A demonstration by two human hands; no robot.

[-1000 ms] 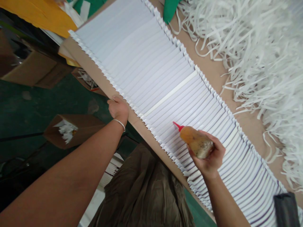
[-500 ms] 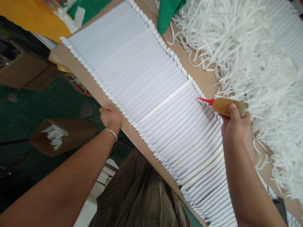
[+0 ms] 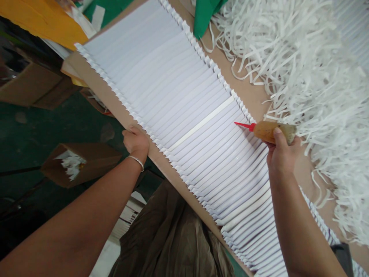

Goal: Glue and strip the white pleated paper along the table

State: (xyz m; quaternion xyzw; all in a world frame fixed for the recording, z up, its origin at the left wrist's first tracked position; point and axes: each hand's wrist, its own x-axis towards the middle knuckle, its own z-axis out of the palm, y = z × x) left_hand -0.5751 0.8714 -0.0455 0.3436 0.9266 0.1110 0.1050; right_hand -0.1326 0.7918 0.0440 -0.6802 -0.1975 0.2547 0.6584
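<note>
From my distant seat I watch the right hand [image 3: 284,154], whose fingers are wrapped around a yellowish bottle [image 3: 271,132]. The bottle lies nearly level in the hand, with its red nozzle [image 3: 245,126] pointing left across the overlapping white paper strips [image 3: 198,100]. I find this bottle near the far edge of the strips, beside the big loose heap of narrow white ribbons [image 3: 288,50]. One creamy strip [image 3: 201,124] lies across the layer, not far from the nozzle tip.

The left hand [image 3: 136,141] is at the near edge of the brown table [image 3: 96,80] – its fingers look curled, but they are partly hidden, so I cannot tell whether they pinch the edge or only rest there. On this wrist I notice a thin bracelet [image 3: 137,161]. Below, to the left, there stands a cardboard box [image 3: 100,161] with white scraps [image 3: 71,163] inside.
</note>
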